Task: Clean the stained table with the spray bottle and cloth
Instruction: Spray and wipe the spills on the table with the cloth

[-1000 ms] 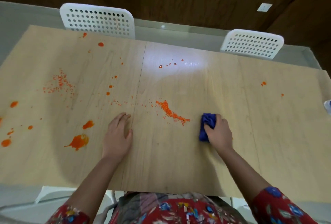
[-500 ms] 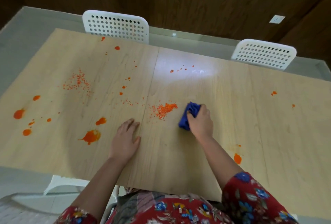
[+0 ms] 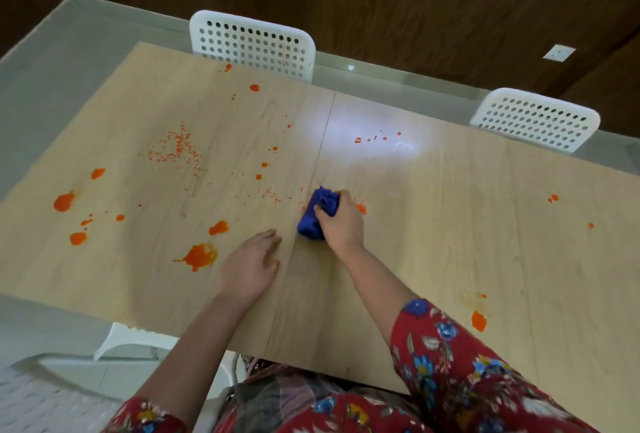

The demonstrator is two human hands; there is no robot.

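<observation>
Orange splashes (image 3: 64, 202) marked the left end of the pale wooden table (image 3: 450, 242), with a larger splatter (image 3: 198, 256) nearer the front edge and a scatter of fine orange specks (image 3: 176, 150) farther back; no container stood anywhere on the tabletop, and the spray bottle was out of the frame. The person's left hand (image 3: 251, 268) lay flat on the wood just right of the large splatter, fingers spread and released, holding nothing; beside it, at the seam between the two table panels, the right hand (image 3: 341, 221) was clenched around a bunched blue cloth (image 3: 317, 212) pressed to the surface. A few orange crumbs (image 3: 361, 208) showed just right of that hand, though whether more lay under the cloth could not be told; small drops (image 3: 375, 138) glinted in the glare beyond; an orange blot (image 3: 479, 321) sat near the red floral sleeve (image 3: 460, 363). Two white perforated chairs (image 3: 252, 44) stood at the far side. Half a second earlier the cloth had been right of the seam, with a dense orange heap to its left; the cloth had since swept left across that heap, while the left hand had kept its place.
</observation>
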